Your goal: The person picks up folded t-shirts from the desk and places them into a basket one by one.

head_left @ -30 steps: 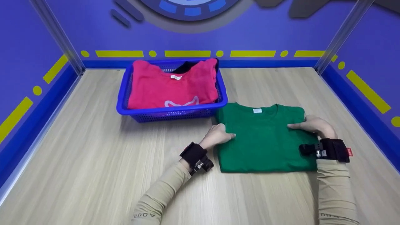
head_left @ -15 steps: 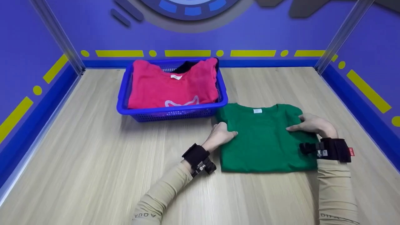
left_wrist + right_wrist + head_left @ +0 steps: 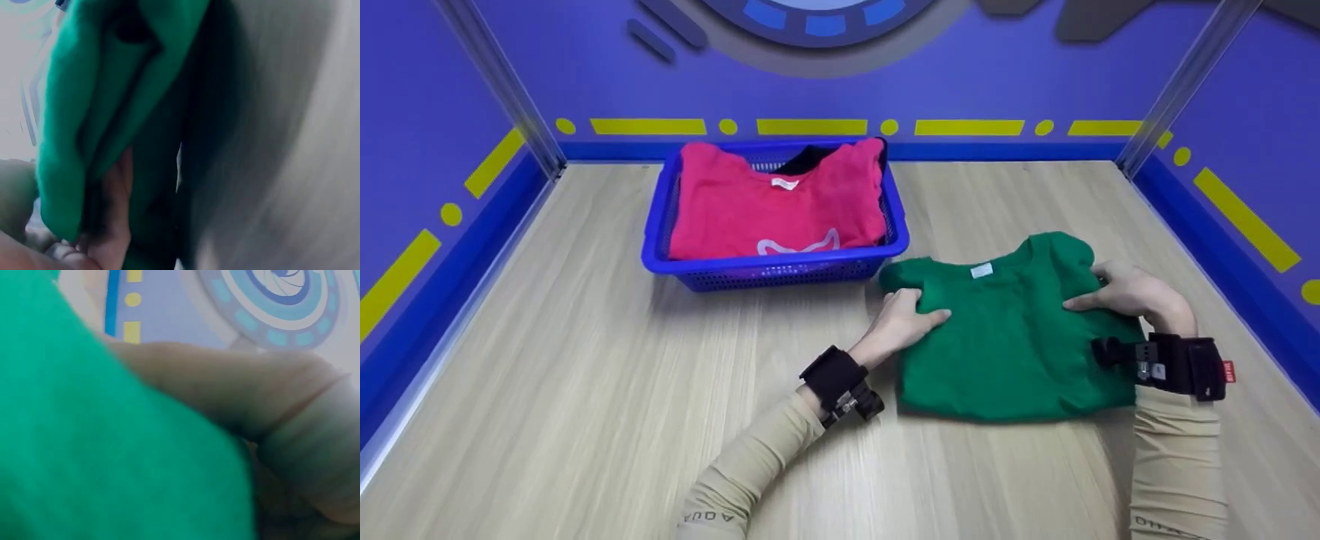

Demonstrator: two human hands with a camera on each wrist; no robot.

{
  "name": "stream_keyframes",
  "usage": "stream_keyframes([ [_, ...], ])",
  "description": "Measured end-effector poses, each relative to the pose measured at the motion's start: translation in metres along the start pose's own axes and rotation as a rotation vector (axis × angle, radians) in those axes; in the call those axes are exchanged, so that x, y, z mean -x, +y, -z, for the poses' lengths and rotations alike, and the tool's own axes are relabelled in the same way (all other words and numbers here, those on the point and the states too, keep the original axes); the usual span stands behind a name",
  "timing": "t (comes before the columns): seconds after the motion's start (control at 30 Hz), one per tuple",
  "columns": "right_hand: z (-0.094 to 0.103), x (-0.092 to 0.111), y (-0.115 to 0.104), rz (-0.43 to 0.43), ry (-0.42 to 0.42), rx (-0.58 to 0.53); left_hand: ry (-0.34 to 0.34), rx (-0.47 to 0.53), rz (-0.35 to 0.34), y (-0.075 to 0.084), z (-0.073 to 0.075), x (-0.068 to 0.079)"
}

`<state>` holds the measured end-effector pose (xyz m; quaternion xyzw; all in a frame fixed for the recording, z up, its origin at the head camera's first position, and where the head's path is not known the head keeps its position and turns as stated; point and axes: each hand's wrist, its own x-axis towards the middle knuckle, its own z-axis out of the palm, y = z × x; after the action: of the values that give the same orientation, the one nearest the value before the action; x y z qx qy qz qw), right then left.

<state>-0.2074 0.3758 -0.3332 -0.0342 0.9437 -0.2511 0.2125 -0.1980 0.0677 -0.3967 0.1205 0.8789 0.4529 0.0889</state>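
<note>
A folded green T-shirt (image 3: pixel 997 345) with a white neck label is gripped at both sides, its collar toward the back wall. My left hand (image 3: pixel 904 322) pinches its left edge, thumb on top and fingers underneath. At the opposite edge my right hand (image 3: pixel 1132 296) holds the cloth the same way, and the right shoulder of the shirt bulges upward. Folded green layers (image 3: pixel 112 101) hang over the left fingers in the left wrist view. The right wrist view is largely filled by green cloth (image 3: pixel 124 450), with the right hand's fingers partly hidden behind it.
A blue plastic basket (image 3: pixel 780 264) stands at the back, left of the shirt. In it lie a folded pink T-shirt (image 3: pixel 780 217) and something black (image 3: pixel 810 160). Blue panels with yellow marks (image 3: pixel 967 127) wall in the wooden table (image 3: pixel 622 390).
The green T-shirt has come up off its flat lie and shifted slightly right, its shoulders now bunched. Both hands have moved a little right with it. The basket stays put.
</note>
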Motion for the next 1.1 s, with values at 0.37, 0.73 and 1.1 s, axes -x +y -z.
stream_keyframes([
  [0.37,0.012,0.027,-0.014,0.098,0.193,0.024,0.109,0.054,-0.261,0.013,0.008,0.008],
  [0.73,0.022,0.052,-0.025,0.025,0.389,0.008,0.235,0.188,-0.284,0.024,0.03,0.015],
  [1.1,0.018,0.063,-0.031,0.126,0.55,-0.268,0.315,0.305,-0.298,0.031,0.053,0.019],
])
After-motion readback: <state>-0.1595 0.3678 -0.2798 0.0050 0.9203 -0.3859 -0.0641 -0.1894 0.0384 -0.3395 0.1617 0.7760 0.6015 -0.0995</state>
